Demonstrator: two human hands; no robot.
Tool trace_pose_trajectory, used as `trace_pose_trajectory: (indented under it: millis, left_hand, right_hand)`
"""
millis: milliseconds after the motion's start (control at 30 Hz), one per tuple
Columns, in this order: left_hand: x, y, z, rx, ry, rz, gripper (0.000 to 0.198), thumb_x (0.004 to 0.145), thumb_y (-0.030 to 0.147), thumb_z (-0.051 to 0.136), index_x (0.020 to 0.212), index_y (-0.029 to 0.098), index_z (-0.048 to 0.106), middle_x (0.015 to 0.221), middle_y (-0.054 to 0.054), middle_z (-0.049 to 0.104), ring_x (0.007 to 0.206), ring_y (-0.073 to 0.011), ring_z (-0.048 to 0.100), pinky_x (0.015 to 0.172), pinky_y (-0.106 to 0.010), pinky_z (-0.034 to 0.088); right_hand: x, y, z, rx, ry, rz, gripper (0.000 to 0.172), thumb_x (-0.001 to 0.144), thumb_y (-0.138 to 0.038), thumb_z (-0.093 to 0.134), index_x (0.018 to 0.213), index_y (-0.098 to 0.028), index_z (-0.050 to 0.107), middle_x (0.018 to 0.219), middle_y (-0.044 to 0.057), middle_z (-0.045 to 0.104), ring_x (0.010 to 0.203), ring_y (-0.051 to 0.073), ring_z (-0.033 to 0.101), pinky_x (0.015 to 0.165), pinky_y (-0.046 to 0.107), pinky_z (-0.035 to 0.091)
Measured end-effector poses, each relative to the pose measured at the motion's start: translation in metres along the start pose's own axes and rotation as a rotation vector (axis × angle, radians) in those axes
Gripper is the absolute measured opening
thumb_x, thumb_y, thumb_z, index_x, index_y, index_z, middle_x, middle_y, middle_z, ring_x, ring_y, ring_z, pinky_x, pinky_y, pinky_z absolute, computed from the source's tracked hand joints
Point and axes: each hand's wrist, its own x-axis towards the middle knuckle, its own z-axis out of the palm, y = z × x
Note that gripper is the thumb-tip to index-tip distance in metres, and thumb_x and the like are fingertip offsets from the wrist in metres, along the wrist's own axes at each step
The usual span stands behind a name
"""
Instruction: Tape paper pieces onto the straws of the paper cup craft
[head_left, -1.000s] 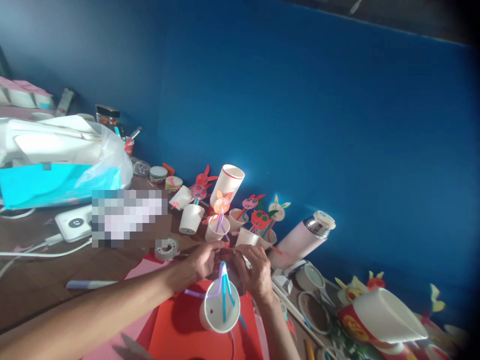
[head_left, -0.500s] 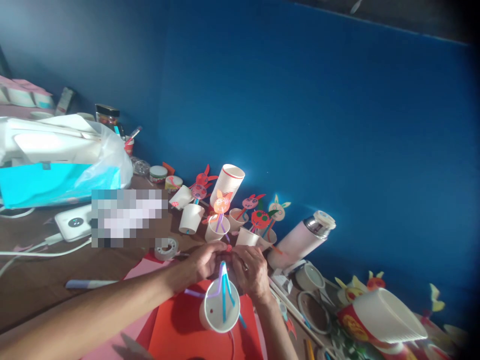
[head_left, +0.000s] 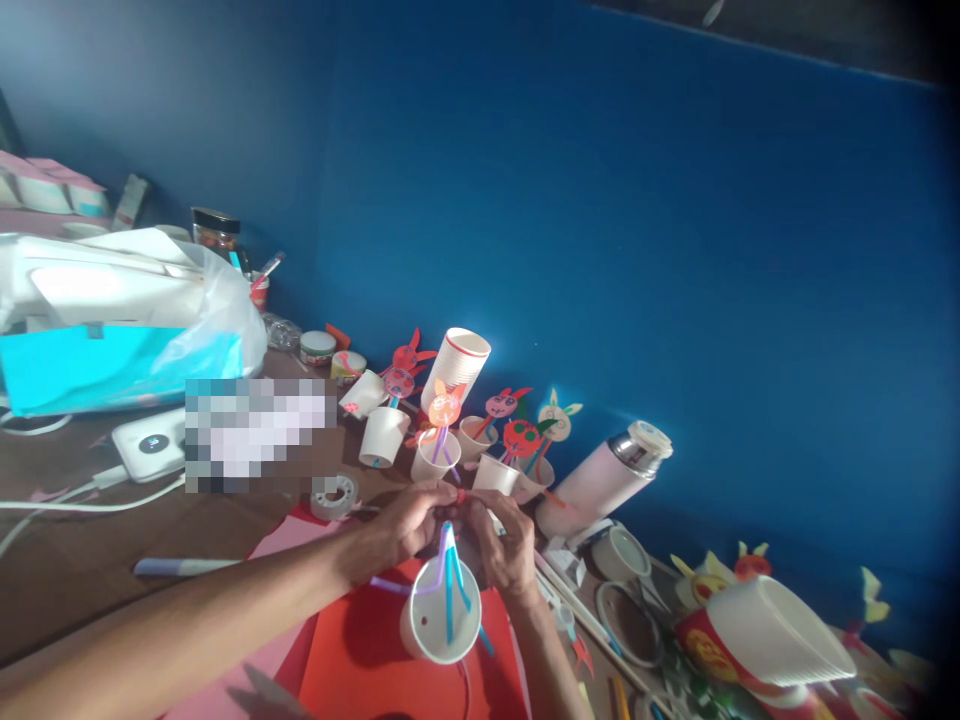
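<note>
A small red piece point(head_left: 460, 495), too small to name, is pinched between the fingertips of both hands. My left hand point(head_left: 415, 518) is closed on it from the left, and my right hand point(head_left: 508, 540) meets it from the right with thumb and fingers bent. Just below them stands a white paper cup point(head_left: 417, 625) with a hole in its side. Blue and purple straws point(head_left: 448, 575) stick out of this cup, joined at the top. Red paper point(head_left: 352, 660) lies under the cup.
Behind the hands stand several paper cups with rabbit-like paper heads point(head_left: 521, 438) on straws. A cup stack point(head_left: 456, 370) and a pink flask point(head_left: 592, 490) rise near the blue wall. Left are a tape roll point(head_left: 322, 497), a white device point(head_left: 146, 452) with cables and a plastic bag point(head_left: 225, 300).
My right hand's fingers have shifted and bent a little around the small red piece, showing more of a cup behind. The left hand and the strawed cup are nearly unmoved.
</note>
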Motion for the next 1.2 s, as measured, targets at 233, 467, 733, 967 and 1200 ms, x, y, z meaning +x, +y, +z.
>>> trace_pose_trajectory:
  millis: [233, 467, 733, 967, 1200]
  left_hand:
    - [-0.001, 0.000, 0.001, 0.041, 0.023, 0.068, 0.010, 0.067, 0.008, 0.061, 0.059, 0.012, 0.056, 0.053, 0.000, 0.053, 0.050, -0.0098, 0.052, 0.054, -0.022, 0.042]
    - [-0.003, 0.003, 0.003, 0.119, 0.065, 0.143, 0.009, 0.068, 0.010, 0.063, 0.061, 0.011, 0.057, 0.057, -0.002, 0.057, 0.054, -0.0104, 0.053, 0.057, -0.023, 0.043]
    - [-0.005, 0.005, 0.002, 0.233, 0.000, 0.194, 0.014, 0.066, 0.019, 0.069, 0.066, 0.011, 0.058, 0.060, -0.004, 0.061, 0.059, -0.0147, 0.058, 0.064, -0.028, 0.044]
    - [-0.001, -0.003, -0.004, 0.279, -0.029, 0.226, 0.012, 0.069, 0.020, 0.066, 0.068, 0.011, 0.057, 0.061, -0.004, 0.062, 0.061, -0.0146, 0.058, 0.063, -0.027, 0.044]
    - [0.001, -0.006, -0.009, 0.248, 0.004, 0.180, 0.017, 0.070, 0.027, 0.066, 0.071, 0.014, 0.054, 0.063, 0.000, 0.058, 0.057, -0.0110, 0.054, 0.056, -0.024, 0.042]
  right_hand:
    - [-0.002, 0.002, 0.005, 0.159, 0.063, 0.203, 0.023, 0.085, -0.028, 0.049, 0.093, -0.017, 0.067, 0.085, 0.006, 0.071, 0.079, 0.019, 0.065, 0.075, 0.029, 0.050]
    - [0.003, 0.002, 0.010, 0.245, 0.140, 0.430, 0.029, 0.081, -0.034, 0.052, 0.097, -0.012, 0.064, 0.078, 0.006, 0.070, 0.066, 0.017, 0.064, 0.060, 0.026, 0.051]
    - [0.008, -0.010, 0.008, 0.335, 0.023, 0.567, 0.033, 0.080, -0.041, 0.051, 0.065, -0.014, 0.064, 0.048, -0.002, 0.055, 0.041, 0.010, 0.049, 0.040, 0.019, 0.039]
    - [0.009, -0.010, 0.011, 0.358, 0.026, 0.621, 0.021, 0.075, -0.033, 0.053, 0.068, -0.015, 0.060, 0.054, -0.003, 0.055, 0.045, 0.010, 0.050, 0.041, 0.019, 0.040]
    - [0.009, -0.003, 0.011, 0.173, 0.078, 0.607, 0.022, 0.077, -0.032, 0.046, 0.069, -0.015, 0.057, 0.054, -0.002, 0.056, 0.047, 0.011, 0.051, 0.043, 0.018, 0.040]
